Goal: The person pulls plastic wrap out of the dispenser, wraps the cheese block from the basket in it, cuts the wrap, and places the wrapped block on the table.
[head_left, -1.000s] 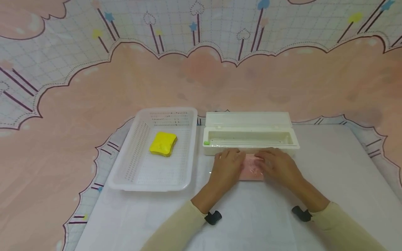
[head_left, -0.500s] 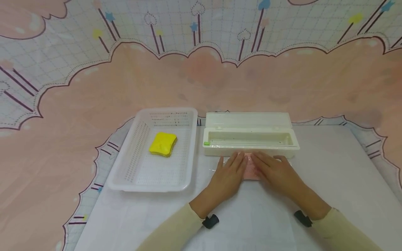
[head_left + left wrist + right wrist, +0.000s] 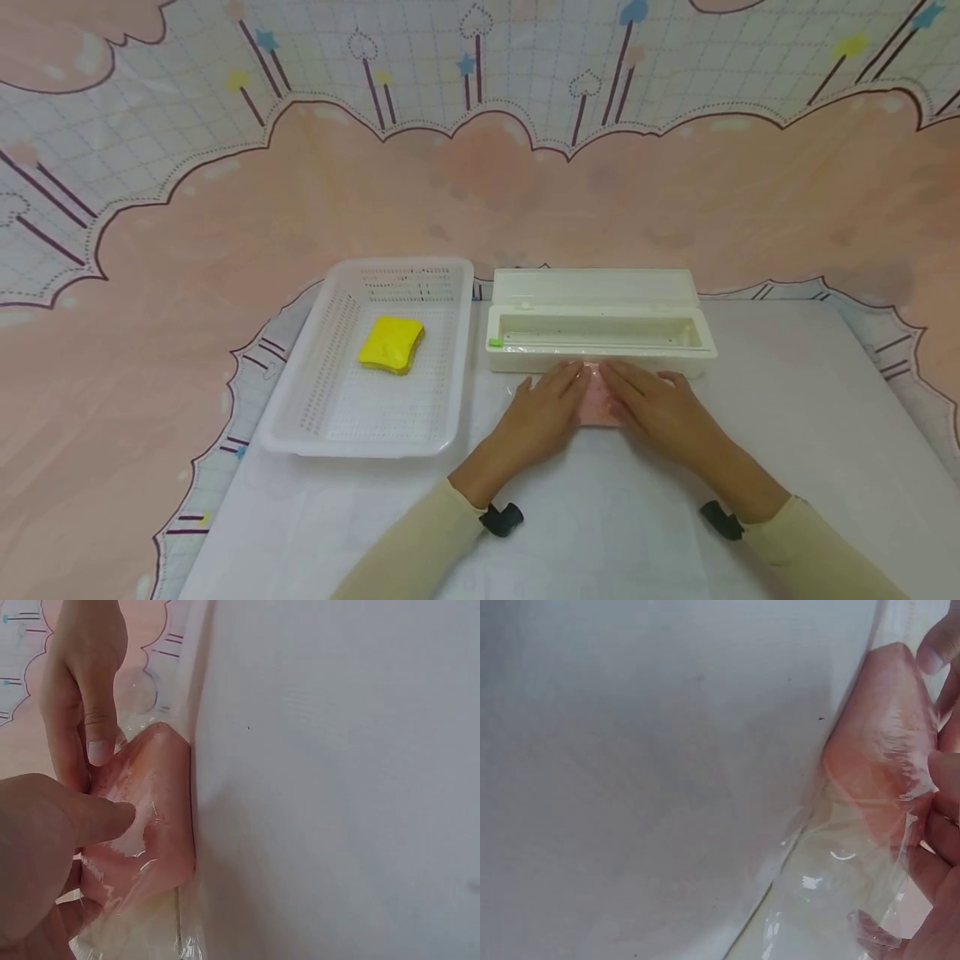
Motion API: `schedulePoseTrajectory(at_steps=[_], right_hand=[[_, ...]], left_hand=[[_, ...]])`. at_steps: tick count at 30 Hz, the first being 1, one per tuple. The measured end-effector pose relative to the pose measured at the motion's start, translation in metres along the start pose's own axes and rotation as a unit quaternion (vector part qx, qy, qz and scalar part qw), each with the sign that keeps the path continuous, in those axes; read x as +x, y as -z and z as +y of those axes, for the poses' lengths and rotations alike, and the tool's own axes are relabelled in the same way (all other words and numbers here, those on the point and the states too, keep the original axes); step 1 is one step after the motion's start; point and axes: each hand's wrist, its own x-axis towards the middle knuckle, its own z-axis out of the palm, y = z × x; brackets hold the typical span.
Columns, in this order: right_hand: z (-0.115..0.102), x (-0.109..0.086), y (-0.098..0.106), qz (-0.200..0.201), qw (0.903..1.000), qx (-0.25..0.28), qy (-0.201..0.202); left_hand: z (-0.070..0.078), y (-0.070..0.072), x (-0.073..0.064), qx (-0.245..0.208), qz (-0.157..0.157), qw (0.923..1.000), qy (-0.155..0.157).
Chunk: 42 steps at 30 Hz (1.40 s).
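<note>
Both hands work on a pink sponge-like block [image 3: 597,402] on the white table, just in front of a white lidded cling film box [image 3: 525,360]. Clear film covers the block; loose film [image 3: 810,885] spreads out beside it in the right wrist view. My left hand [image 3: 542,417] rests on the block's left part, fingers stretched forward, its thumb on the film in the left wrist view. On the other side my right hand [image 3: 663,417] presses with straight fingers, fingertips near the left's. The hands hide the block's left and right ends.
At the left stands a white perforated basket [image 3: 453,400] with a yellow sponge-like block [image 3: 391,343] in it. The film box has its lid [image 3: 592,287] raised and a green tab [image 3: 496,342] at its front left. A patterned cloth [image 3: 600,200] hangs behind.
The bent fingers of both hands have straightened and come to lie over the pink block, closer together. The block has shifted slightly toward the film box.
</note>
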Motion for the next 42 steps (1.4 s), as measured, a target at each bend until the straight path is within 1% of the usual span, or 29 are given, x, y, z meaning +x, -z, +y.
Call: schedulePoseTrajectory(at_steps=[1, 3, 5, 6, 7, 8, 10, 11, 13, 15, 16, 19, 21, 22, 23, 24, 26, 27, 30, 32, 34, 37, 39, 41, 42], right_hand=[[-0.001, 0.000, 0.001, 0.000, 1.0000, -0.001, 0.000], [-0.003, 0.001, 0.002, 0.002, 1.0000, -0.002, -0.001], [-0.005, 0.002, 0.004, 0.007, 1.0000, -0.002, 0.002], [-0.006, 0.003, 0.006, 0.011, 0.9999, -0.002, 0.004], [-0.007, 0.003, 0.007, 0.016, 0.9998, -0.003, 0.007], [-0.008, 0.005, 0.008, 0.022, 0.9997, -0.003, 0.009], [-0.010, 0.008, 0.011, 0.036, 0.9993, 0.003, 0.010], [-0.012, 0.011, 0.012, 0.043, 0.9990, 0.012, 0.004], [-0.016, 0.019, 0.014, 0.051, 0.9977, 0.040, -0.017], [-0.022, 0.031, 0.017, 0.047, 0.9943, 0.082, -0.049], [-0.026, 0.038, 0.019, 0.040, 0.9916, 0.104, -0.067], [-0.035, 0.061, 0.023, 0.002, 0.9782, 0.170, -0.119], [-0.040, 0.078, 0.023, -0.022, 0.9675, 0.208, -0.142], [-0.042, 0.087, 0.021, -0.029, 0.9620, 0.228, -0.148], [-0.043, 0.096, 0.019, -0.035, 0.9568, 0.245, -0.153], [-0.045, 0.105, 0.016, -0.039, 0.9530, 0.258, -0.154], [-0.047, 0.122, 0.009, -0.043, 0.9486, 0.275, -0.150], [-0.048, 0.129, 0.005, -0.046, 0.9466, 0.283, -0.148], [-0.052, 0.148, -0.005, -0.060, 0.9415, 0.293, -0.156], [-0.054, 0.157, -0.011, -0.073, 0.9362, 0.302, -0.165], [-0.055, 0.164, -0.017, -0.083, 0.9324, 0.308, -0.170], [-0.057, 0.169, -0.022, -0.093, 0.9279, 0.312, -0.181], [-0.058, 0.170, -0.025, -0.099, 0.9265, 0.307, -0.193], [-0.058, 0.170, -0.029, -0.104, 0.9255, 0.297, -0.211], [-0.058, 0.170, -0.030, -0.107, 0.9254, 0.290, -0.220]], left_hand=[[0.000, 0.000, -0.002, -0.009, -0.001, 0.9999, 0.005], [0.001, 0.000, -0.005, -0.036, 0.000, 0.9989, 0.030], [0.002, 0.001, -0.010, -0.069, 0.019, 0.9953, 0.065], [0.004, 0.002, -0.012, -0.090, 0.034, 0.9914, 0.089], [0.005, 0.002, -0.014, -0.112, 0.051, 0.9854, 0.117], [0.005, 0.003, -0.017, -0.137, 0.072, 0.9773, 0.145], [0.005, 0.003, -0.020, -0.184, 0.116, 0.9563, 0.195], [0.005, 0.003, -0.021, -0.211, 0.131, 0.9437, 0.219], [0.002, 0.002, -0.022, -0.263, 0.146, 0.9172, 0.261], [-0.003, 0.001, -0.021, -0.320, 0.156, 0.8885, 0.289], [-0.006, 0.000, -0.020, -0.348, 0.155, 0.8739, 0.301], [-0.016, -0.003, -0.015, -0.432, 0.171, 0.8242, 0.324], [-0.022, -0.006, -0.011, -0.471, 0.184, 0.7973, 0.329], [-0.026, -0.008, -0.009, -0.485, 0.189, 0.7868, 0.332], [-0.029, -0.011, -0.007, -0.494, 0.193, 0.7788, 0.335], [-0.033, -0.014, -0.006, -0.501, 0.196, 0.7731, 0.336], [-0.040, -0.021, -0.004, -0.510, 0.207, 0.7654, 0.333], [-0.043, -0.024, -0.003, -0.512, 0.211, 0.7630, 0.334], [-0.054, -0.034, -0.001, -0.508, 0.226, 0.7609, 0.334], [-0.059, -0.036, -0.001, -0.506, 0.227, 0.7614, 0.336], [-0.062, -0.037, -0.002, -0.506, 0.225, 0.7633, 0.333], [-0.067, -0.037, -0.003, -0.513, 0.226, 0.7713, 0.301], [-0.070, -0.039, -0.004, -0.519, 0.233, 0.7755, 0.275], [-0.072, -0.042, -0.002, -0.521, 0.242, 0.7785, 0.254], [-0.073, -0.043, -0.002, -0.521, 0.243, 0.7786, 0.250]])
